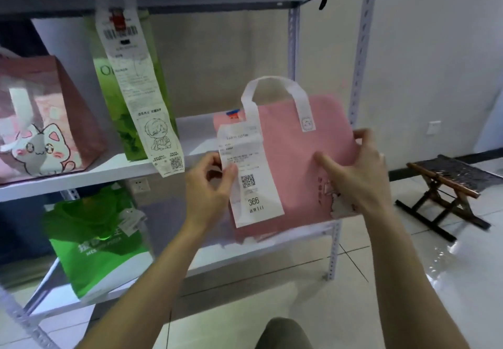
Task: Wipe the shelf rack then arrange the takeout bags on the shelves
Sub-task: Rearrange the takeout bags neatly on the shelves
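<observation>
A pink takeout bag (294, 158) with white handles hangs in front of the right half of the white shelf rack (109, 177). My right hand (359, 174) grips the bag's right edge, fingers curled behind it and thumb across its front. My left hand (211, 182) pinches the left edge of the white receipt (253, 190) stapled to the bag, printed "366". On the middle shelf stand a tall green bag (130, 114) with a long receipt and a pink cat bag (40, 120). A green and white bag (95, 242) sits on the lower shelf.
A small wooden folding stool (449, 188) stands on the tiled floor to the right of the rack. The rack's right uprights (362, 49) rise just behind the pink bag. My knee (283, 335) shows at the bottom edge.
</observation>
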Motion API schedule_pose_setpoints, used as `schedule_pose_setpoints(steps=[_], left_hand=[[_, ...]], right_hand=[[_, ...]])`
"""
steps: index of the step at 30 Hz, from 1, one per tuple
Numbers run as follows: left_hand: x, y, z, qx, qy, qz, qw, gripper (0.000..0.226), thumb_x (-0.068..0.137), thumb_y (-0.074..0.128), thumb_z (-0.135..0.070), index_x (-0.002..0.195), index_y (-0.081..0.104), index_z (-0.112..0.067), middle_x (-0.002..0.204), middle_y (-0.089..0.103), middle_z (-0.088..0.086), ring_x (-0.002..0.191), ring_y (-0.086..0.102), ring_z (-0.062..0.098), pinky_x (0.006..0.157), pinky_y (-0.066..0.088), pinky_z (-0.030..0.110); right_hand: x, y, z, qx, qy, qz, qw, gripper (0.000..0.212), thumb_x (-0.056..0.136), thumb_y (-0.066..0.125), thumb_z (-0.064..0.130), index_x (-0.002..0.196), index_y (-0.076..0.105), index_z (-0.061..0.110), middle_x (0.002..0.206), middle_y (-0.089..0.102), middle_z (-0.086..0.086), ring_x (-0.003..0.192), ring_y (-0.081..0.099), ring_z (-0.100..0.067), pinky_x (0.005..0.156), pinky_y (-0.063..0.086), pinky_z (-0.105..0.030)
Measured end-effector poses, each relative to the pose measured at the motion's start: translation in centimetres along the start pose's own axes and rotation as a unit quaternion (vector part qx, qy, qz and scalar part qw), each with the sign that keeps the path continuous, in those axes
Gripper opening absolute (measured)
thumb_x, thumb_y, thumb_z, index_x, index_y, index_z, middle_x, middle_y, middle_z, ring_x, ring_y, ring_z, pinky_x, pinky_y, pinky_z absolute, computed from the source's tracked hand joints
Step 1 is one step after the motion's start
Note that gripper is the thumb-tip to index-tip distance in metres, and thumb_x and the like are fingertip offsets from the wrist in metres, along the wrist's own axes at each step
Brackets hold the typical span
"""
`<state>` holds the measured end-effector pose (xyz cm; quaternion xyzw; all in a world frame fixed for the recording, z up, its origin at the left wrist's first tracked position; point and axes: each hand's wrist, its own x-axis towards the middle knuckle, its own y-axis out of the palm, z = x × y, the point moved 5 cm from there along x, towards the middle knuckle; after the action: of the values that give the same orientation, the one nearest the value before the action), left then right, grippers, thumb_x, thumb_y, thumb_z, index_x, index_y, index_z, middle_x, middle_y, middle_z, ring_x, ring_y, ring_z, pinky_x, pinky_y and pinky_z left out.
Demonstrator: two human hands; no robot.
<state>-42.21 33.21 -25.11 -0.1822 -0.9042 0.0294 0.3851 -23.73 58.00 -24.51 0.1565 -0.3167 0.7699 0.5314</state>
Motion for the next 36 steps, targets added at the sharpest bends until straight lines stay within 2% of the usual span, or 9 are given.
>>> schedule_pose_setpoints(steps=[4, 8, 11, 13, 17, 21, 25, 29, 36], left_hand=[[7.0, -0.3, -4.8, 0.006, 0.061, -0.042, 0.997, 0.015, 0.103, 0.069, -0.024, 0.090, 0.063, -0.028, 0.103, 0.079, 0.001, 0.096, 0.077, 0.023, 0.080, 0.065, 0.046], [14.1, -0.7, -6.1, 0.061, 0.085, -0.092, 0.990, 0.014, 0.107, 0.066, -0.028, 0.095, 0.063, -0.023, 0.097, 0.074, -0.012, 0.088, 0.071, -0.002, 0.074, 0.060, 0.021], [17.3, -0.7, -3.1, 0.096, 0.039, -0.108, 0.989, 0.012, 0.107, 0.068, -0.026, 0.104, 0.066, -0.015, 0.112, 0.075, 0.002, 0.102, 0.073, 0.015, 0.093, 0.064, 0.040], [17.6, -0.3, -0.2, 0.112, -0.006, -0.098, 0.989, 0.008, 0.106, 0.071, -0.024, 0.109, 0.068, -0.017, 0.120, 0.075, 0.002, 0.107, 0.072, 0.018, 0.098, 0.063, 0.046], [15.4, 1.7, 5.3, 0.110, -0.072, -0.024, 0.991, 0.060, 0.096, 0.083, -0.014, 0.148, 0.056, -0.027, 0.134, 0.065, -0.017, 0.119, 0.063, 0.008, 0.104, 0.056, 0.036], [13.7, 2.3, 8.6, 0.140, -0.096, -0.002, 0.985, 0.089, 0.095, 0.082, -0.007, 0.165, 0.035, -0.034, 0.148, 0.067, -0.008, 0.130, 0.066, 0.014, 0.114, 0.054, 0.046], [13.0, 2.2, 9.2, 0.153, -0.075, -0.024, 0.985, 0.086, 0.096, 0.083, -0.019, 0.162, 0.034, -0.044, 0.149, 0.066, -0.011, 0.127, 0.067, 0.011, 0.112, 0.056, 0.054], [12.5, 2.1, 9.1, 0.153, -0.062, -0.033, 0.986, 0.088, 0.094, 0.086, -0.029, 0.164, 0.035, -0.044, 0.148, 0.066, -0.012, 0.124, 0.067, 0.006, 0.110, 0.058, 0.052], [12.2, 2.5, 8.2, 0.160, -0.068, -0.011, 0.985, 0.097, 0.093, 0.087, -0.023, 0.169, 0.029, -0.036, 0.159, 0.059, -0.008, 0.142, 0.061, 0.020, 0.116, 0.052, 0.058]], right_hand=[[7.1, -2.1, 6.0, 0.012, -0.076, -0.056, 0.995, 0.063, 0.071, 0.077, 0.064, 0.117, 0.042, 0.037, 0.101, 0.063, 0.015, 0.085, 0.064, -0.010, 0.076, 0.050, -0.028], [13.6, 1.0, 9.4, 0.075, -0.109, -0.049, 0.990, 0.062, 0.074, 0.076, 0.055, 0.117, 0.039, 0.030, 0.099, 0.056, 0.025, 0.084, 0.057, 0.009, 0.064, 0.046, -0.010], [16.2, 5.0, 8.1, 0.119, -0.101, -0.004, 0.988, 0.056, 0.083, 0.076, 0.043, 0.119, 0.035, 0.031, 0.105, 0.058, 0.025, 0.093, 0.064, 0.003, 0.080, 0.062, -0.032], [16.5, 8.0, 5.4, 0.128, -0.080, 0.049, 0.987, 0.054, 0.090, 0.075, 0.037, 0.126, 0.034, 0.031, 0.112, 0.060, 0.019, 0.098, 0.068, -0.007, 0.091, 0.063, -0.045], [15.9, 12.7, 0.0, 0.088, -0.028, 0.122, 0.988, 0.063, 0.094, 0.078, 0.038, 0.138, 0.036, 0.023, 0.116, 0.062, 0.011, 0.107, 0.067, -0.024, 0.091, 0.056, -0.045], [15.7, 14.6, -3.5, 0.086, 0.004, 0.149, 0.985, 0.057, 0.088, 0.082, 0.050, 0.128, 0.046, 0.031, 0.109, 0.066, 0.021, 0.099, 0.067, -0.007, 0.091, 0.057, -0.040], [16.2, 14.6, -4.7, 0.087, 0.023, 0.157, 0.984, 0.074, 0.080, 0.085, 0.060, 0.138, 0.053, 0.028, 0.116, 0.069, 0.017, 0.110, 0.068, -0.013, 0.093, 0.055, -0.034], [16.6, 14.6, -4.8, 0.097, 0.055, 0.175, 0.978, 0.087, 0.073, 0.089, 0.060, 0.143, 0.047, 0.028, 0.115, 0.067, 0.017, 0.110, 0.067, -0.013, 0.081, 0.050, -0.024], [17.1, 15.3, -4.4, 0.067, 0.053, 0.221, 0.972, 0.144, 0.060, 0.094, 0.070, 0.164, 0.004, 0.028, 0.130, 0.057, 0.015, 0.120, 0.056, -0.015, 0.104, 0.041, -0.033]])
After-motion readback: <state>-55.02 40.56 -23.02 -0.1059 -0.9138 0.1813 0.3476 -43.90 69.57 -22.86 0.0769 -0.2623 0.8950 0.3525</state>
